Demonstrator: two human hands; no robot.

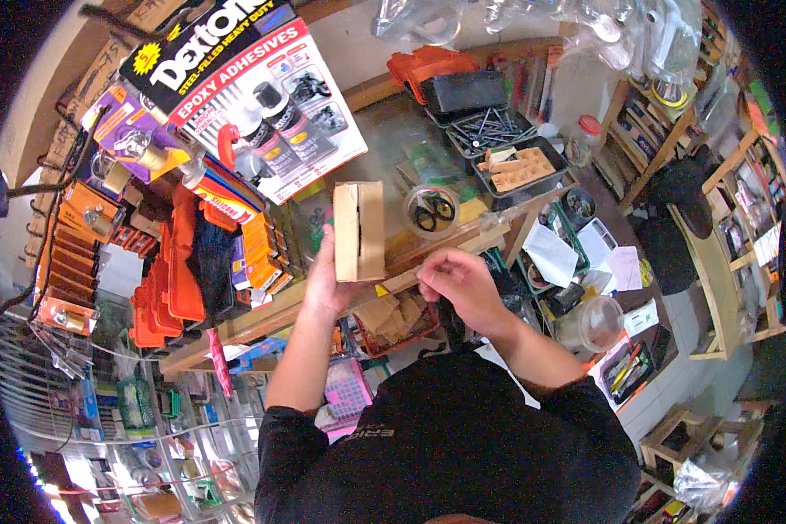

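Note:
My left hand point(327, 275) is closed on a small brown cardboard box point(371, 231), gripping it from its left side and underneath. The box stands tall over the counter's front edge, and a dark slit runs down the seam between its two visible faces. To the right of it, apart from the box, hovers my right hand point(459, 281). Its fingers are curled together in a pinch; whatever they may hold is too small to make out. Just beyond that hand, a round clear tub point(431, 212) with dark rings inside sits on the glass counter.
Black bins of long screws point(489, 129) and cardboard pieces point(517, 168) stand at the back right. A large adhesives display board point(262, 113) rises at the back left, near orange bins point(183, 271). Below the counter edge lies a tray of cardboard scraps point(393, 319). Plastic bags hang above.

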